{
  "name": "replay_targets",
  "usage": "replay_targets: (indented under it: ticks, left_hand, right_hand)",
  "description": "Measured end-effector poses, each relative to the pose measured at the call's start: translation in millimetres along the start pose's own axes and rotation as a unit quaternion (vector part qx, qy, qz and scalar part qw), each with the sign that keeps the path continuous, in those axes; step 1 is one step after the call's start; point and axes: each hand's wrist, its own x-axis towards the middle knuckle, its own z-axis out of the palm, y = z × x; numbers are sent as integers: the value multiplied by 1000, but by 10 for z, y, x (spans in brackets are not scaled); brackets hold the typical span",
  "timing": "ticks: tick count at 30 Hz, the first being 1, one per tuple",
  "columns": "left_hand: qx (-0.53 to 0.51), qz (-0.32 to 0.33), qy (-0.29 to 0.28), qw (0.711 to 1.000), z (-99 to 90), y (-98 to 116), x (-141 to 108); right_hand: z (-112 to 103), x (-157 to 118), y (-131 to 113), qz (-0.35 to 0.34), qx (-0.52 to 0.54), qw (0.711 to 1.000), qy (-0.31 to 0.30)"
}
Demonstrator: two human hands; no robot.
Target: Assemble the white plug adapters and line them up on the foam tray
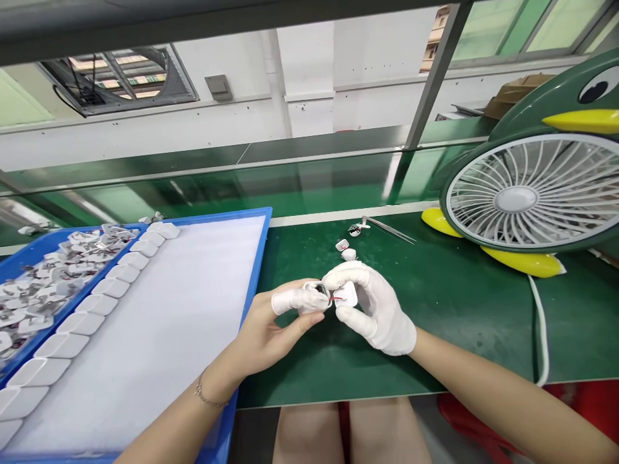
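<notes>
Both hands meet over the green table near its front edge. My left hand [278, 322], with a white cover on one finger, holds a small white casing [316, 290] with a dark inside. In a white glove, my right hand [380, 309] pinches a white square cover [346, 295] between thumb and fingers. A short red wire runs between the two parts, which sit side by side. Just beyond the hands lie a small white piece with red wire [342, 245] and another white piece [349, 255].
A blue tray [264, 251] at left has a row of white casings [97, 304] along its left side. Beside it, a blue bin [48, 240] holds many wired parts. Tweezers [391, 230] lie behind the hands. A green fan [517, 200] stands at right, its white cable [540, 328] hanging down.
</notes>
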Motion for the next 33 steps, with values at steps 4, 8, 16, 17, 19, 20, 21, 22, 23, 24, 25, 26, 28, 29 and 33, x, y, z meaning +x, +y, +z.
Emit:
replay_targets:
  ticks: [4, 8, 16, 17, 19, 20, 21, 22, 23, 24, 25, 26, 28, 29, 33]
  left_hand:
    - [21, 10, -5, 1000, -8, -10, -4]
    - [16, 16, -12, 1000, -2, 3, -18]
    - [90, 12, -47, 995, -23, 145, -17]
    - [92, 18, -42, 995, -19, 144, -22]
    - [78, 40, -19, 996, -3, 118, -36]
    - [66, 47, 0, 997, 6, 98, -43]
    - [52, 51, 22, 997, 13, 76, -50]
    - [40, 50, 43, 997, 19, 55, -54]
    - [36, 49, 58, 996, 22, 36, -56]
    - [39, 48, 64, 996, 23, 22, -56]
    - [49, 48, 61, 996, 21, 12, -54]
    - [61, 49, 55, 995, 18, 7, -50]
    - [81, 52, 47, 994, 14, 6, -46]
    - [84, 55, 45, 994, 13, 9, -45]
    - [69, 45, 30, 996, 24, 24, -50]
  right_hand:
    - [5, -7, -34, -26, -8, 1000, 4]
    - [6, -30, -38, -61, -34, 998, 11]
    - [16, -29, -65, -145, -66, 987, 19]
    - [17, -26, -67, -155, -63, 986, 21]
    - [21, -27, -71, -165, -60, 984, 28]
    - [22, -31, -73, -162, -60, 984, 30]
    - [24, -39, -74, -152, -63, 986, 30]
    - [25, -47, -76, -141, -65, 987, 30]
    - [27, -56, -78, -131, -68, 989, 30]
    - [28, -65, -80, -125, -68, 989, 31]
    - [29, -71, -83, -122, -67, 990, 33]
    - [29, -76, -86, -122, -66, 990, 35]
    - [28, -80, -94, -121, -66, 990, 40]
    - [26, -80, -97, -118, -67, 990, 41]
    - [16, -78, -99, -118, -68, 990, 37]
